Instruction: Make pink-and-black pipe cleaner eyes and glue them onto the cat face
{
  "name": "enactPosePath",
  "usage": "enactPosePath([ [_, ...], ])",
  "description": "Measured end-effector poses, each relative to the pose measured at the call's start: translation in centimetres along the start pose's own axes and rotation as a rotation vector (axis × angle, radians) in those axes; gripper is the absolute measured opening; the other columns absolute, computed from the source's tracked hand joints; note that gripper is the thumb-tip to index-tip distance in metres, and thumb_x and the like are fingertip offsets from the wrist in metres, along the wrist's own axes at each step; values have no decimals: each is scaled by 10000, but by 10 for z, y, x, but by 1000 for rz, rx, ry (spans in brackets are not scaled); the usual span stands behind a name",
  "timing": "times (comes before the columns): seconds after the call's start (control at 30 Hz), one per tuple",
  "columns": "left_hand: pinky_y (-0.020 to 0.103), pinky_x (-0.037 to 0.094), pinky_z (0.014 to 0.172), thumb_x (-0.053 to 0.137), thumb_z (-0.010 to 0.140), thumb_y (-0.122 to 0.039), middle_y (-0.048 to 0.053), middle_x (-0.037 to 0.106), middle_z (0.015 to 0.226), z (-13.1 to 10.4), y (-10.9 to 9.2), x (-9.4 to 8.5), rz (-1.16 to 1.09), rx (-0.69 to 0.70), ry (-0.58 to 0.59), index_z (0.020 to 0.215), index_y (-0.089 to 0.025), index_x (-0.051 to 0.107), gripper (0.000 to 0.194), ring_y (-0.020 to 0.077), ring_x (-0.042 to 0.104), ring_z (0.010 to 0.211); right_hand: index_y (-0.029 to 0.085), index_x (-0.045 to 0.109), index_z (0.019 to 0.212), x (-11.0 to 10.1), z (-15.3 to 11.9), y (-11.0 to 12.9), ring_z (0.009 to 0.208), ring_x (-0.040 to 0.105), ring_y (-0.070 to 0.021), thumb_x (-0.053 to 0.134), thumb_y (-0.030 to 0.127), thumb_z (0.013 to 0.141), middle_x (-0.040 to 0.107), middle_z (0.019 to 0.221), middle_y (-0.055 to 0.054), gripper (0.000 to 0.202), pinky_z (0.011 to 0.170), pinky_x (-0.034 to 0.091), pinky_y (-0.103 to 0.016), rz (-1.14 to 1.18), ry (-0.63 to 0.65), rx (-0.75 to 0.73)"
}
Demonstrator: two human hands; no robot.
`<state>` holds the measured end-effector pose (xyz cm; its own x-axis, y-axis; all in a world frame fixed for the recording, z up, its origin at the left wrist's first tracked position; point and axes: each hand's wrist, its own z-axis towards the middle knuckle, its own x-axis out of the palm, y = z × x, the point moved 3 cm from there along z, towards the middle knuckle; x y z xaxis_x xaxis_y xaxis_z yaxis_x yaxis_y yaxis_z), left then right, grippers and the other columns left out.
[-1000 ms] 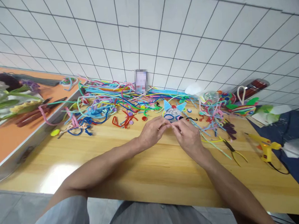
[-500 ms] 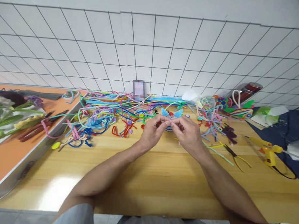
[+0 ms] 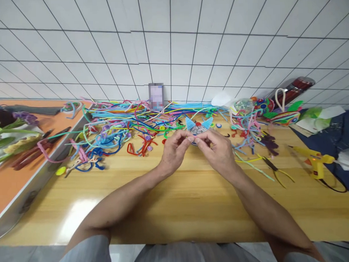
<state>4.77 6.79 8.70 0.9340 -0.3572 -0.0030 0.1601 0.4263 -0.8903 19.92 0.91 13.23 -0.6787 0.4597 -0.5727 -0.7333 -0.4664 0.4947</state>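
My left hand and my right hand meet fingertip to fingertip above the middle of the wooden table. Both are pinched closed on something too small to make out. Just behind the fingers sits a round grey craft piece with two pointed light-blue ears and a red part between them. Its lower part is hidden by my hands. Red bent pipe cleaners lie left of my left hand.
Tangled pipe cleaners and a phone stand along the tiled wall. Yellow-handled pliers and a yellow glue gun lie right. An orange tray with artificial flowers borders the left. A dark red bottle is at back right.
The view has tilted and shifted slightly. My fingertips are now a little nearer to me relative to the grey craft piece, so more of it shows behind them.
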Motion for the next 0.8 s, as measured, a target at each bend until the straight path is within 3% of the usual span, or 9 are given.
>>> enactPosePath([
  [0.1, 263, 440, 652, 673, 989, -443, 6, 642, 794, 2, 1, 0, 20, -13, 61, 945, -184, 693, 264, 126, 535, 684, 210, 670, 847, -1, -2, 0, 646, 572, -145, 643, 168, 983, 633, 727, 9, 146, 617, 419, -288, -44, 9, -50],
  [0.23, 270, 424, 675, 675, 998, -408, 3, 649, 773, 7, -8, -5, 231, 171, 82, 909, -194, 720, 236, 120, 523, 669, 206, 677, 884, -2, -4, 0, 675, 588, -152, 619, 163, 1004, 670, 778, -14, 140, 650, 433, -298, -138, 15, -118],
  [0.3, 272, 424, 687, 678, 996, -401, 5, 653, 768, 7, -10, -6, 247, 196, 65, 899, -194, 730, 234, 121, 529, 674, 212, 684, 896, -1, -5, 1, 674, 591, -152, 629, 169, 1001, 684, 787, -14, 126, 649, 439, -296, -131, 1, -100],
  [0.47, 256, 436, 657, 691, 978, -458, 4, 646, 771, 3, -1, -3, -30, -23, 26, 946, -180, 724, 282, 123, 534, 680, 221, 691, 867, 2, -3, 2, 643, 585, -143, 669, 189, 976, 692, 755, 4, 115, 609, 431, -284, -15, -44, -20],
  [0.57, 252, 448, 657, 699, 968, -469, 1, 650, 774, 3, 1, 0, -70, -49, 53, 935, -176, 712, 295, 119, 534, 674, 223, 676, 833, 1, -2, 1, 624, 567, -140, 655, 182, 966, 689, 744, 5, 141, 595, 414, -288, -2, -35, 4],
  [0.8, 277, 471, 713, 638, 1020, -370, 28, 705, 828, 8, -15, -5, 294, 258, 115, 905, -195, 718, 225, 130, 567, 708, 230, 654, 852, 0, -5, -2, 648, 566, -157, 608, 190, 978, 660, 752, -12, 139, 628, 417, -305, -114, 53, -19],
])
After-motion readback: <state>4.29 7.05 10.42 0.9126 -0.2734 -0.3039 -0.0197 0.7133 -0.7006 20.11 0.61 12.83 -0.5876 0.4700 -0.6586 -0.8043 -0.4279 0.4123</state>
